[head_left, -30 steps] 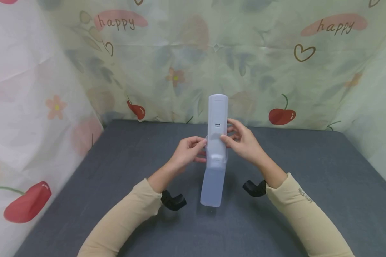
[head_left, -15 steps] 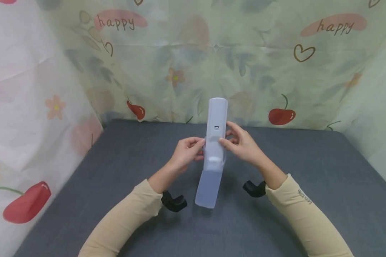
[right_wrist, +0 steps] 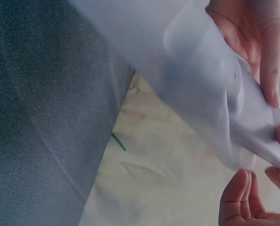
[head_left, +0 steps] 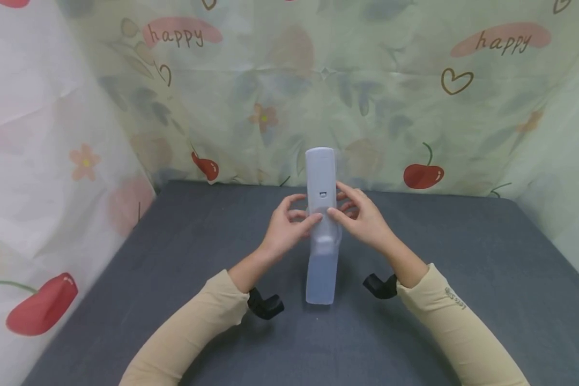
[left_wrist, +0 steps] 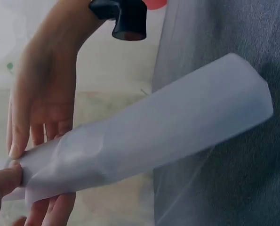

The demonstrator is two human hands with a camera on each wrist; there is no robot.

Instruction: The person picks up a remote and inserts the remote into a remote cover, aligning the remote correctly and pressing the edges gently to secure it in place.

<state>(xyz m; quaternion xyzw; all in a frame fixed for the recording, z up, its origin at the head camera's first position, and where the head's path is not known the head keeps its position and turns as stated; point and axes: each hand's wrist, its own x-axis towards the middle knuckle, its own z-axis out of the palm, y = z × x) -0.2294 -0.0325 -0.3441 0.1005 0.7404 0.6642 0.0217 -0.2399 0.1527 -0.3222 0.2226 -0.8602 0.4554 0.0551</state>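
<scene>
A white remote control [head_left: 320, 171] stands nearly upright above the table, its back with a small latch towards me. Its lower part sits inside a translucent plastic sleeve [head_left: 321, 281], whose loose end hangs below it. My left hand [head_left: 284, 228] holds the remote from the left, thumb on its back near the sleeve's mouth. From the right side my right hand [head_left: 363, 217] grips it likewise, the two thumbs close together. In the left wrist view the sleeve [left_wrist: 187, 117] looks smooth and unfilled towards its end; in the right wrist view its mouth is folded. The remote's front is hidden.
A dark grey cloth-covered table [head_left: 212, 236] lies beneath both hands. Printed curtains [head_left: 289, 96] rise behind it and at both sides. A black curved mount [head_left: 265, 304] is at the left wrist, and another black mount [head_left: 381, 286] is at the right.
My left hand has shifted from pinching the sleeve's left edge to laying its thumb on the remote's back. The sleeve's lower end swung left, then back right, and now hangs straighter.
</scene>
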